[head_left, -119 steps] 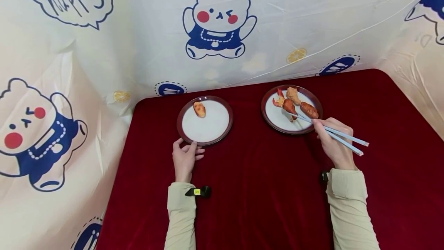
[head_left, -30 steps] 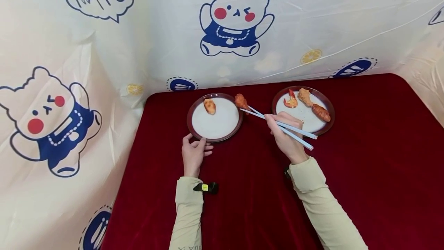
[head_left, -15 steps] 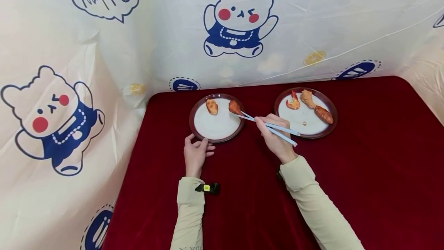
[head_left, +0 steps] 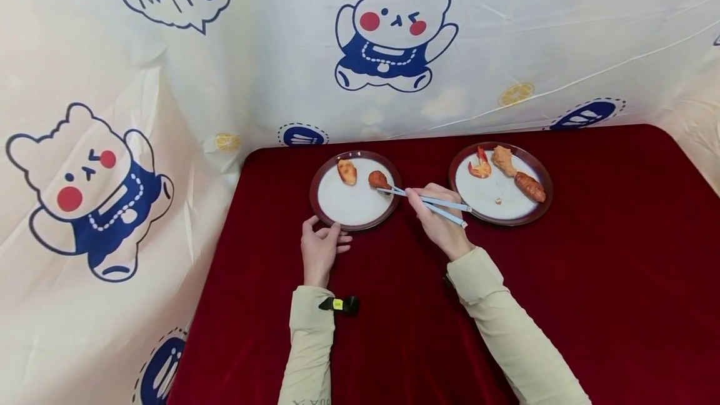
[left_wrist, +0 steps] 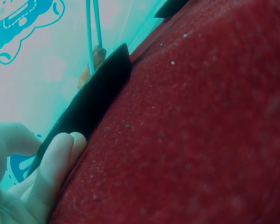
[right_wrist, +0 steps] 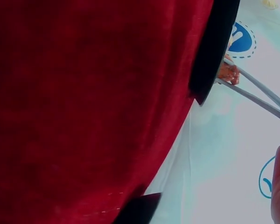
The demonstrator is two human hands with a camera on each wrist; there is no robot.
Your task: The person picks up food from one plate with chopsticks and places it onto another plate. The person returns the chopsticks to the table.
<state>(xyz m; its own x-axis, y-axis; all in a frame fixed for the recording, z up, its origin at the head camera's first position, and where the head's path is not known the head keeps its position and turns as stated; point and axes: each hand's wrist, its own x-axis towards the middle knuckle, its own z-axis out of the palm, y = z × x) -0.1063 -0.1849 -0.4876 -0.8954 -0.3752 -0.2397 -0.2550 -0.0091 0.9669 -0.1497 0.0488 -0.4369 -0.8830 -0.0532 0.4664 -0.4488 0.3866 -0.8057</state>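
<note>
My left hand (head_left: 319, 249) holds the near rim of the left plate (head_left: 349, 208), white with a brown rim; in the left wrist view its fingers (left_wrist: 56, 158) lie against the dark edge. With my right hand (head_left: 441, 224) I grip a pair of pale blue chopsticks (head_left: 435, 199). Their tips are at the narrow end of a reddish-brown chicken drumstick (head_left: 378, 179), which is over the right part of that plate. A golden piece with browned spots (head_left: 347, 172) lies beside it. In the right wrist view the chopsticks (right_wrist: 256, 93) straddle the drumstick (right_wrist: 228, 73) beyond the plate's rim.
A matching plate (head_left: 484, 195) stands to the right. It bears a red-and-yellow claw-like piece (head_left: 480, 164), a light fried drumstick (head_left: 503, 160), a brown chicken wing (head_left: 530, 187) and a small crumb. A red cloth (head_left: 405, 330) covers the table, with printed white curtains (head_left: 281, 49) behind.
The chopsticks have carried the drumstick leftward from the right plate to over the left plate, slightly lower at the end. My left hand keeps to the rim. The head view has shifted a little.
</note>
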